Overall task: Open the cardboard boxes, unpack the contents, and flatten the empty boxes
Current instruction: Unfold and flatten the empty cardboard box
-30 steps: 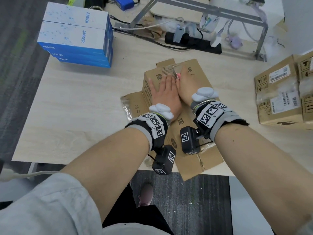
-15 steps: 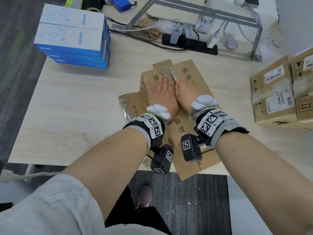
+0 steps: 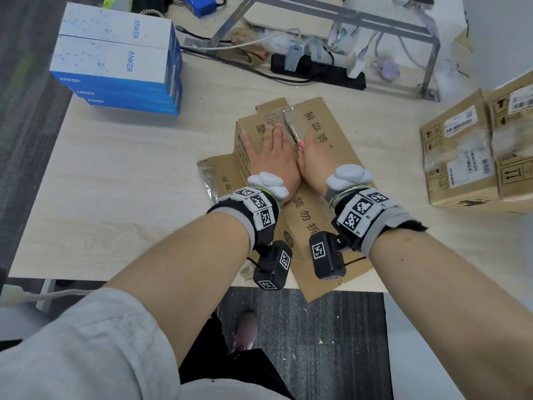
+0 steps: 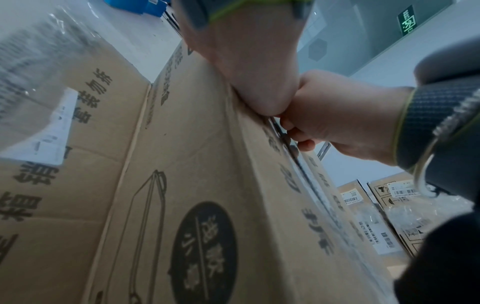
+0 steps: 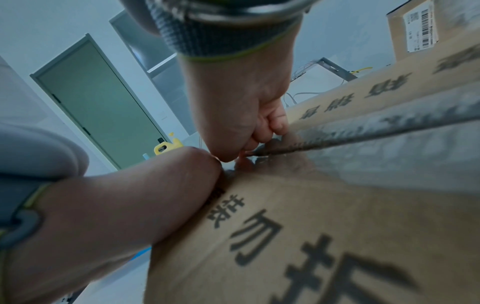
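Observation:
A long brown cardboard box (image 3: 326,134) with black printed characters lies across a flattened cardboard sheet (image 3: 222,174) in the middle of the table. My left hand (image 3: 271,160) lies flat on the box top with straight fingers, just left of the taped centre seam. Touching it on the right, my right hand (image 3: 313,157) has its fingers curled round a thin pink-handled metal cutter (image 3: 291,128) that lies along the seam. The right wrist view shows those curled fingers (image 5: 270,125) at the seam. The left wrist view shows the left palm (image 4: 246,61) on the box (image 4: 182,164).
A stack of blue and white Anker boxes (image 3: 115,59) sits at the far left. Taped cardboard boxes (image 3: 461,157) stand at the right edge. A black power strip (image 3: 317,73), cables and a metal frame (image 3: 429,67) line the back. The box's near end overhangs the table's front edge (image 3: 173,281).
Both hands stay at the same spot on the box top. Only the head view has shifted slightly.

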Motion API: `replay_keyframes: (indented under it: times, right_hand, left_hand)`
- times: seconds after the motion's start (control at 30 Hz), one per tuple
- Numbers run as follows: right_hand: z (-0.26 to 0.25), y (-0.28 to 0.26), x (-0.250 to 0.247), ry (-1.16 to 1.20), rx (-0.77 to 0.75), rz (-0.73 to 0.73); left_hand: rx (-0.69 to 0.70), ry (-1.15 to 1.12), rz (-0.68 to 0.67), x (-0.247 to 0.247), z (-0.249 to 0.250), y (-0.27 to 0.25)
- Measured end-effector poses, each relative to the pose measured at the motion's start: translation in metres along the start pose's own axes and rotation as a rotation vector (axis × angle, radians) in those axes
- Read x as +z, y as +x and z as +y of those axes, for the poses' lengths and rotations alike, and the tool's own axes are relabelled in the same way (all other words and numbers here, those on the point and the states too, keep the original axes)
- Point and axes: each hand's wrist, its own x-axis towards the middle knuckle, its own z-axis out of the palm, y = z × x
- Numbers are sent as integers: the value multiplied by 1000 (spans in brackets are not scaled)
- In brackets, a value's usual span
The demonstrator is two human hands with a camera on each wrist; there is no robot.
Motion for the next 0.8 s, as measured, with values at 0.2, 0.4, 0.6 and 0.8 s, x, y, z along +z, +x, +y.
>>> replay_keyframes:
  times: [0.2,0.4,0.6,0.8]
  right_hand:
    - [0,-7,8,-51,-16,37]
    - [5,-15,13,32,16,56]
    - [-1,-14,10,72,22,10]
    - [1,-18,10,2,4,76]
  left_hand:
    - [-13,13,40,2,1,-1]
    - [-29,13,31,0,4,-3]
    - [-47,17,3,2,10,-11]
    - [-85,9,-19,13,14,-13]
